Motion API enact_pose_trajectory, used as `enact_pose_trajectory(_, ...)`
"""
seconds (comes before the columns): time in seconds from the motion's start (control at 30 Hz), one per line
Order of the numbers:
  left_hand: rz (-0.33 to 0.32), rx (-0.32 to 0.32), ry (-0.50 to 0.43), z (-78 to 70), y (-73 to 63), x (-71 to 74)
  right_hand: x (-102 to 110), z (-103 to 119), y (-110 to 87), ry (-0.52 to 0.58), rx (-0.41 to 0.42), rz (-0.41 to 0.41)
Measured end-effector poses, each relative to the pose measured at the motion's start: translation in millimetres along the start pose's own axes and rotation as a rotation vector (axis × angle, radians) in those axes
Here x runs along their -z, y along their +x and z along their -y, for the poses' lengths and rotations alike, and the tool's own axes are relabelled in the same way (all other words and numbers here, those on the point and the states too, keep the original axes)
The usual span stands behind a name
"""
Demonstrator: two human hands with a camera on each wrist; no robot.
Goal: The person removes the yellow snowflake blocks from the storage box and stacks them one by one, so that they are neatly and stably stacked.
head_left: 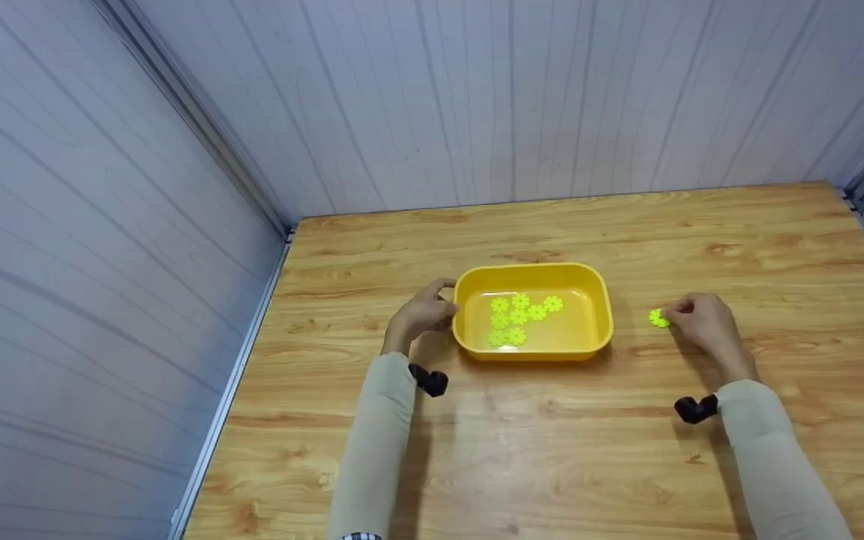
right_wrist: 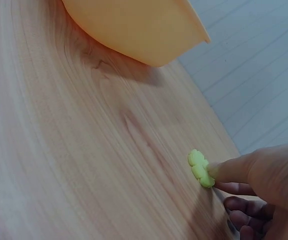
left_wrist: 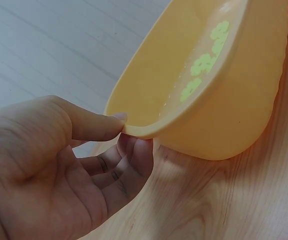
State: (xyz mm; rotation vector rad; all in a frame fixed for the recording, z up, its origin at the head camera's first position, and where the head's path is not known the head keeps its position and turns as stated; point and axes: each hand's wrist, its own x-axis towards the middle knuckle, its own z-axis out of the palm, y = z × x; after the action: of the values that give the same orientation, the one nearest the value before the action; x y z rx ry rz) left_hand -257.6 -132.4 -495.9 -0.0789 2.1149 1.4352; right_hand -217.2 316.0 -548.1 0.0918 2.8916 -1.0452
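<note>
A yellow plastic basin point(head_left: 533, 356) stands on the wooden table, with several bright yellow-green flower-shaped pieces point(head_left: 519, 316) lying flat on its floor, mostly toward the left. My left hand point(head_left: 423, 315) pinches the basin's left rim, thumb over the top edge and fingers beneath it, as the left wrist view shows. To the right of the basin, my right hand point(head_left: 706, 326) pinches one more flower-shaped piece point(right_wrist: 201, 170) between thumb and fingers. That piece is tilted on edge, close over the tabletop, a short way from the basin's right wall.
The wood-grain table point(head_left: 537, 450) reaches back to a pale panelled wall point(head_left: 477, 105). Another panelled wall point(head_left: 87, 270) borders its left side. Each forearm carries a small black wrist camera point(head_left: 696, 409) over a light sleeve point(head_left: 769, 450).
</note>
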Motion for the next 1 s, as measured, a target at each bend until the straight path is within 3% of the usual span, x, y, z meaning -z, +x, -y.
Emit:
enact_pose_trajectory(0.23,-0.011,-0.010,0.001,-2.0,-0.3,-0.5,2,1,-1.0,0.023,-0.033,0.023)
enact_pose_trajectory(0.43,-0.022,-0.012,0.006,-3.7,0.1,-1.1,7,7,-2.9,0.013,-0.010,-0.001)
enact_pose_trajectory(0.67,-0.019,-0.009,-0.005,-3.0,-1.1,-1.6,13,25,-3.7,0.047,0.023,0.007)
enact_pose_trajectory(1.0,-0.022,-0.002,-0.011,0.2,-0.9,-2.6,10,61,-5.2,0.072,0.117,-0.066)
